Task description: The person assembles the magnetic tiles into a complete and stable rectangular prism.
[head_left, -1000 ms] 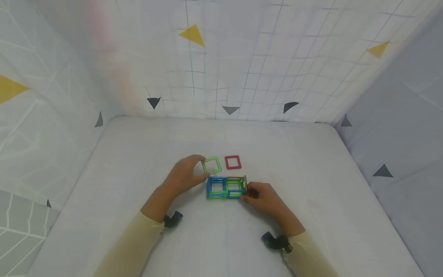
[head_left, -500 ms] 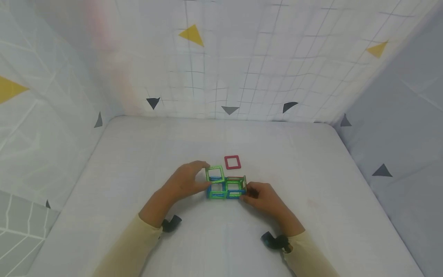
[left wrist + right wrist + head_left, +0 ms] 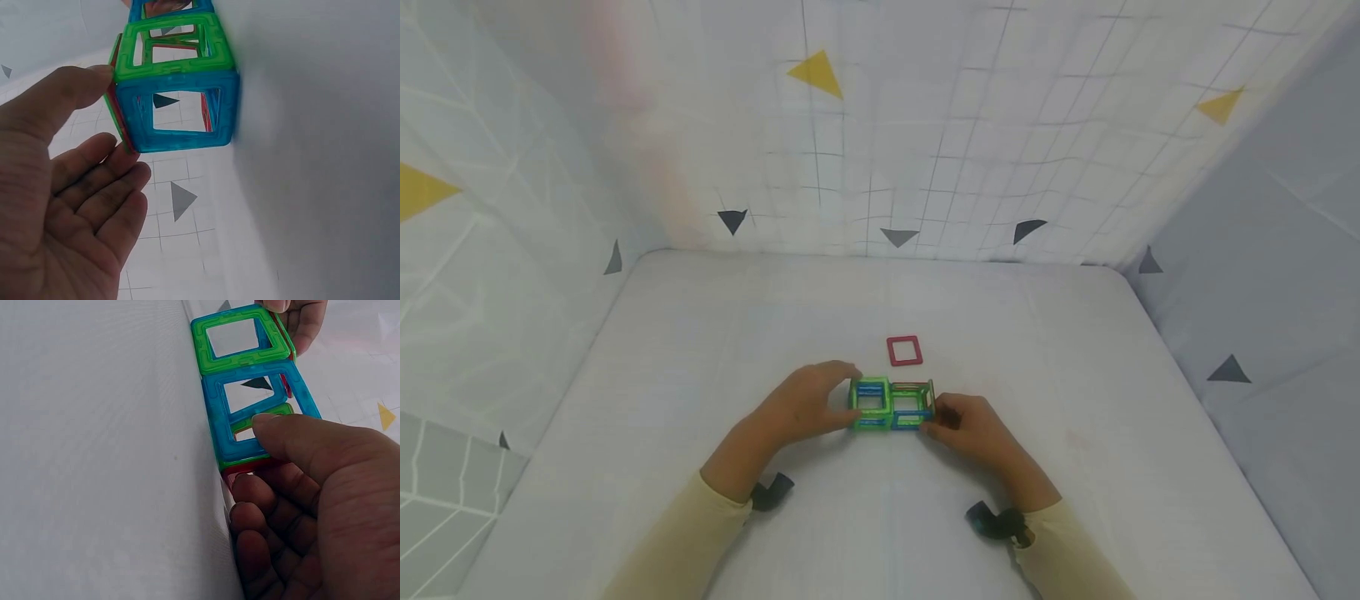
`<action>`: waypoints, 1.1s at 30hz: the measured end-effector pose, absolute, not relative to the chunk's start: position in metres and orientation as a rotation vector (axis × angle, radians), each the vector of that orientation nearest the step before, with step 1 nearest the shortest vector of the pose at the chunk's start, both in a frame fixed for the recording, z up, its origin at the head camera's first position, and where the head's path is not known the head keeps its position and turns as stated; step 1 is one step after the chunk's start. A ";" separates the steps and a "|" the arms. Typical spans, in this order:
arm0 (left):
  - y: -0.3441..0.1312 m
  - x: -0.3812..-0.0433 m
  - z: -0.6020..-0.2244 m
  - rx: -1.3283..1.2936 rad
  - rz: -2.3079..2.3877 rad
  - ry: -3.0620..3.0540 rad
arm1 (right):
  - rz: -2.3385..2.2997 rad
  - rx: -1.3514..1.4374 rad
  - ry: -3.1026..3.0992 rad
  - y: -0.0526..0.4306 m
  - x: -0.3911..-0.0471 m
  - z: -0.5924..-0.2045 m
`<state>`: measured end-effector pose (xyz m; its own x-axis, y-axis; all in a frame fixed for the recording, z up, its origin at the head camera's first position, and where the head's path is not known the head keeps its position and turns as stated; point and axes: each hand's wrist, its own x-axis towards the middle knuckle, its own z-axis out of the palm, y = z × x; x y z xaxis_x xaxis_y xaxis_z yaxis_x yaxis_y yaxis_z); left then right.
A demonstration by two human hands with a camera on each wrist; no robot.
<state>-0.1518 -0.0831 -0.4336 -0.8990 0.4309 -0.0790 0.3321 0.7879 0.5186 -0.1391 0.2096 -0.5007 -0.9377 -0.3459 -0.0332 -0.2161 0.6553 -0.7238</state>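
Two joined open cubes of magnetic tiles [image 3: 912,414], blue, green and red, stand on the white table. My left hand [image 3: 801,404] pinches a square green magnetic tile [image 3: 872,412] by its edges, over the top of the left cube. In the left wrist view, the thumb is at one edge of that tile [image 3: 119,103] and the fingertips at the other. My right hand [image 3: 970,425] holds the right cube at its outer end. Its thumb presses the blue front tile [image 3: 219,428], with the fingers curled by the end side. The right cube's top is uncovered.
A loose red square magnetic tile [image 3: 905,362] lies flat just behind the cubes. The white table [image 3: 760,308] stretches around them, and a white cloth wall [image 3: 925,150] with grid lines rises behind. Dark wrist devices [image 3: 996,522] sit at both cuffs.
My left hand has brought the green tile from behind the left cube toward me and laid it level over that cube's top. The right hand keeps its hold, and the red tile stays put.
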 end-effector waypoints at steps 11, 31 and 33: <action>-0.083 -0.150 -0.433 0.640 0.762 2.766 | -1.155 -0.457 2.692 0.209 -0.139 -0.499; -0.087 -0.152 -0.463 0.485 0.848 2.637 | -1.140 -0.492 2.696 0.212 -0.140 -0.502; -0.089 -0.153 -0.462 0.494 0.839 2.630 | -1.129 -0.491 2.698 0.211 -0.140 -0.501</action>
<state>-0.1529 -0.0885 -0.4625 -0.8836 0.4198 -0.2076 0.2220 0.7658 0.6036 -0.1402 0.2113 -0.5012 -0.9301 -0.3657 -0.0345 -0.2321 0.6579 -0.7165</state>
